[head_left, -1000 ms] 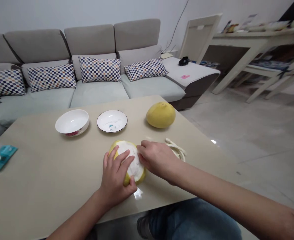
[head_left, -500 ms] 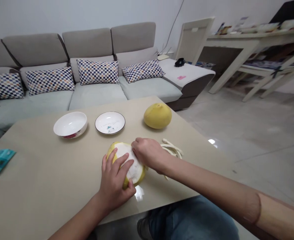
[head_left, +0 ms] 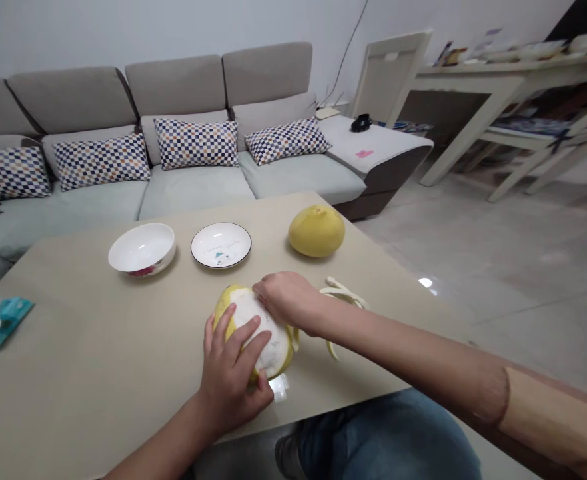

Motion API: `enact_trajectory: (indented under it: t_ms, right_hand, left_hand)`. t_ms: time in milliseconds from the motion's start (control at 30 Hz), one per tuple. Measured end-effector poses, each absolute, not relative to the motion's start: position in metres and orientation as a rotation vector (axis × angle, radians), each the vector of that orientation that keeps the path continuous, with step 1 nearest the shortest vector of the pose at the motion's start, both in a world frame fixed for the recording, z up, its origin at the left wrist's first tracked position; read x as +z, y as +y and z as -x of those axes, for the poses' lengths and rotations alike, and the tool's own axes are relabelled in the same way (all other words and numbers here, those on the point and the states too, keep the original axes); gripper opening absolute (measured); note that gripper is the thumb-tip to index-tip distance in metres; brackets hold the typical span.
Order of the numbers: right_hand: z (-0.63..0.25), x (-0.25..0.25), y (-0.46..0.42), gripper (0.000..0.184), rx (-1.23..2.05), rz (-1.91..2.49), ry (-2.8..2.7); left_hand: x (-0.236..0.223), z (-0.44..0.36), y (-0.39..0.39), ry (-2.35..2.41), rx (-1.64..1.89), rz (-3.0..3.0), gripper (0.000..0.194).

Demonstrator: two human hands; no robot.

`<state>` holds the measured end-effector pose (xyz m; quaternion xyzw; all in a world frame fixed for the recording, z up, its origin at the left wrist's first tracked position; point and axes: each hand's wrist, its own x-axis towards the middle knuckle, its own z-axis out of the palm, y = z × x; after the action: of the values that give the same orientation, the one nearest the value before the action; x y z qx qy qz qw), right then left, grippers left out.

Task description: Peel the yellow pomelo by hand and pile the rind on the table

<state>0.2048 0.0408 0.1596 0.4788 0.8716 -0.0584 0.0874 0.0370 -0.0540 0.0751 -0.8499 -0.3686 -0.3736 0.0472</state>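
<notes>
Item, one partly peeled yellow fruit [head_left: 277,345]: resting on the cream table [head_left: 123,347] inside my grip, white pith showing on its upper side. Left hand [head_left: 234,363]: holding the fruit from the near left, fingers spreading over rind and pith, thumb bearing on the near end. Right hand [head_left: 287,301]: curling its fingers together at the far right edge of the pith; the tips are hiding from view, so I cannot tell what they are pinching. Peel strips [head_left: 343,292], several, pale: lying right of my grip, my right forearm [head_left: 398,352] passing across them. Whole yellow fruit [head_left: 316,231], one: sitting beyond my right hand. White plate [head_left: 221,245], dark-rimmed: lying beyond my left hand. White bowl [head_left: 142,248]: standing left of that plate. Blue packet [head_left: 7,320]: lying well left of my grip. Grey sofa [head_left: 188,192], checked cushions [head_left: 196,142]: standing beyond the table.
</notes>
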Motion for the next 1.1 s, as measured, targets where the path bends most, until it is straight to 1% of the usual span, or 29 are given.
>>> enact_trajectory:
  t_ms: [133,300,400,500,600,767,1100]
  right_hand:
    - [-0.199,0.161,0.048,0.017,-0.208,-1.394,2.548]
    - [-0.191,0.171,0.057,0.028,-0.222,-1.444,2.537]
    - [-0.194,0.182,0.055,0.031,-0.317,-1.463,2.487]
    - [-0.200,0.187,0.047,0.029,-0.440,-1.425,2.411]
    - [-0.206,0.186,0.041,0.027,-0.486,-1.386,2.375]
    - [-0.213,0.183,0.039,0.025,-0.480,-1.379,2.393]
    - [-0.207,0.177,0.041,0.022,-0.439,-1.432,2.426]
  left_hand:
    - [0.075,-0.038,-0.056,-1.115,-1.155,2.584,0.054]
    - [0.076,-0.036,-0.055,-1.084,-1.130,2.622,0.056]
    - [0.074,-0.028,-0.057,-1.005,-1.127,2.660,0.055]
    - [0.072,-0.020,-0.059,-0.894,-1.110,2.714,0.055]
    - [0.073,-0.017,-0.058,-0.843,-1.066,2.768,0.057]
    - [0.079,-0.018,-0.052,-0.882,-0.984,2.835,0.060]
    - [0.081,-0.022,-0.048,-0.887,-1.006,2.830,0.056]
